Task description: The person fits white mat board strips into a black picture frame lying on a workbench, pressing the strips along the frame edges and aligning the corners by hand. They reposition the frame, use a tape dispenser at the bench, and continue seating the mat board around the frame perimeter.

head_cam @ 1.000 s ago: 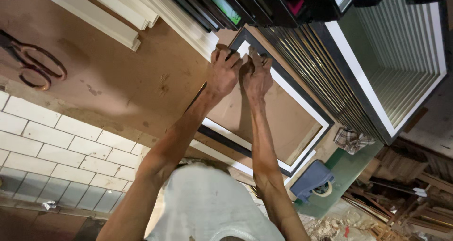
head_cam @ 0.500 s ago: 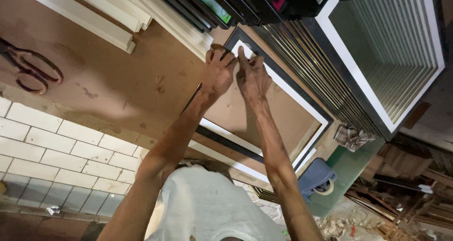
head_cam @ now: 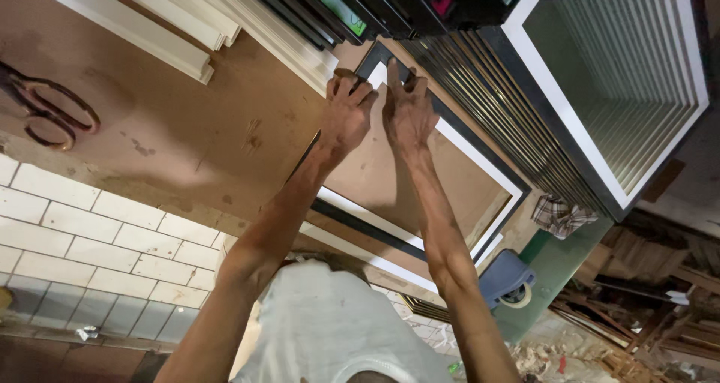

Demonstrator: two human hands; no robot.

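Both hands crept toward the far corner of the picture frame [head_cam: 420, 203]. Left hand [head_cam: 346, 114] slid up from the backing board until its fingertips reached the black corner edge. Right hand [head_cam: 409, 111] moved with it, fingers now spread over the white inner strip at that corner. Hands ended just beside each other, slightly further apart than before. The view also shifted a bit.

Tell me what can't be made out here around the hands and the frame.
Head view:
- Far corner of the picture frame: covered by the left hand and right hand.
- Near edge of the frame: behind the forearms.
- Scissors: tips cut off by the left edge.
- Stacked frames: cut off by the top edge.
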